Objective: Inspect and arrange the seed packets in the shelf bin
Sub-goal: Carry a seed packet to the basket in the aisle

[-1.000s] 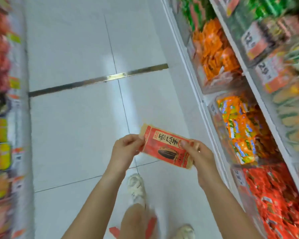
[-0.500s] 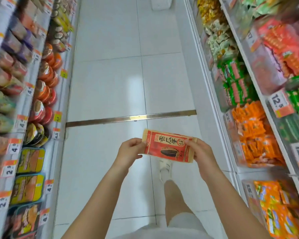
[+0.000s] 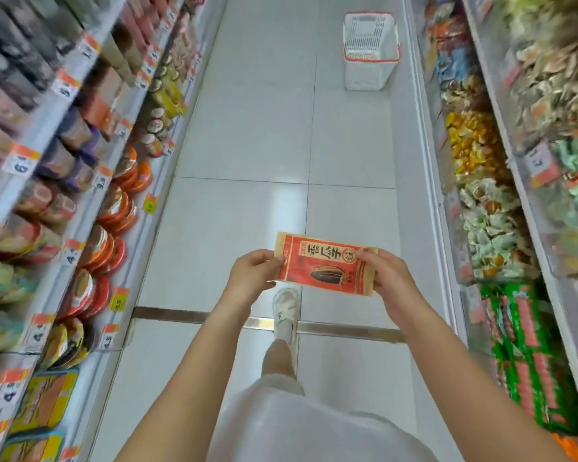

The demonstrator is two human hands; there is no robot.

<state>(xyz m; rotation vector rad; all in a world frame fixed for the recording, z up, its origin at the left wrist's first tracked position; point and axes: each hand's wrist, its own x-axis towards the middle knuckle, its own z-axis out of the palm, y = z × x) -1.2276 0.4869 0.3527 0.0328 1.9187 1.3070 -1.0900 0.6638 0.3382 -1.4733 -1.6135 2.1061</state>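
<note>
A red and tan seed packet (image 3: 324, 263) with a dark sunflower seed printed on it is held flat and face up over the aisle floor. My left hand (image 3: 252, 278) pinches its left edge. My right hand (image 3: 386, 278) grips its right end, thumb on top. Clear shelf bins (image 3: 491, 228) full of wrapped snacks run along the right side, apart from the packet.
A white basket with a red rim (image 3: 371, 51) stands on the floor far ahead near the right shelves. Left shelves (image 3: 90, 201) hold jars and tins with orange price tags. A metal floor strip (image 3: 347, 328) crosses the tiled aisle under my foot (image 3: 286, 315).
The view has swung up and along the aisle, bringing the white basket into sight. Both hands kept hold of the packet, which levelled out.
</note>
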